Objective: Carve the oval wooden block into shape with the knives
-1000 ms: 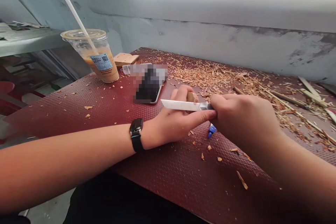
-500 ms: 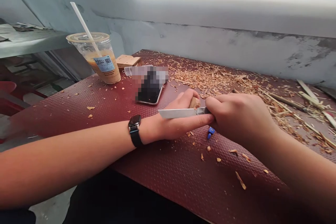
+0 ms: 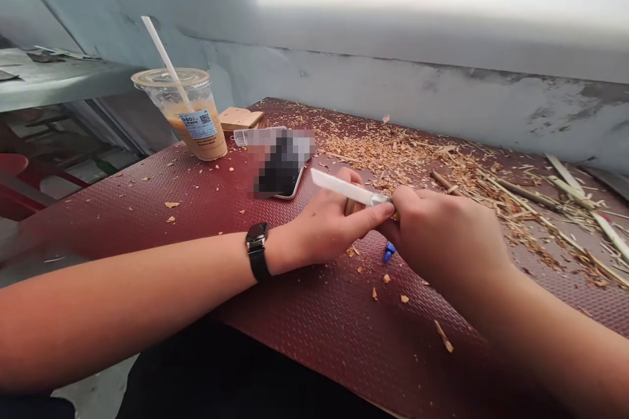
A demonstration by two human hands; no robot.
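My left hand [image 3: 324,222], with a black watch on its wrist, is closed around a small piece of wood [image 3: 350,207]. Most of that piece is hidden by the fingers and the blade. A knife with a flat pale blade [image 3: 339,187] is gripped in my right hand [image 3: 449,229]; the fist covers its handle. The blade points left across the wood, tip slightly raised. My left thumb reaches to the base of the blade, close against the right fist. Just under the hands lies a small blue object [image 3: 389,251] on the dark red table [image 3: 314,327].
Wood shavings [image 3: 393,150] cover the back of the table, with sticks and strips [image 3: 528,193] at the right. Behind my left arm stand a plastic cup [image 3: 199,137] with a straw, a phone [image 3: 280,173] and a wooden block [image 3: 242,119]. A wall [image 3: 344,75] borders the back.
The knife blade has moved up and forward over the wood, and its tip now tilts upward. The left thumb has shifted upward along with it. A pale chip now shows near the wall.
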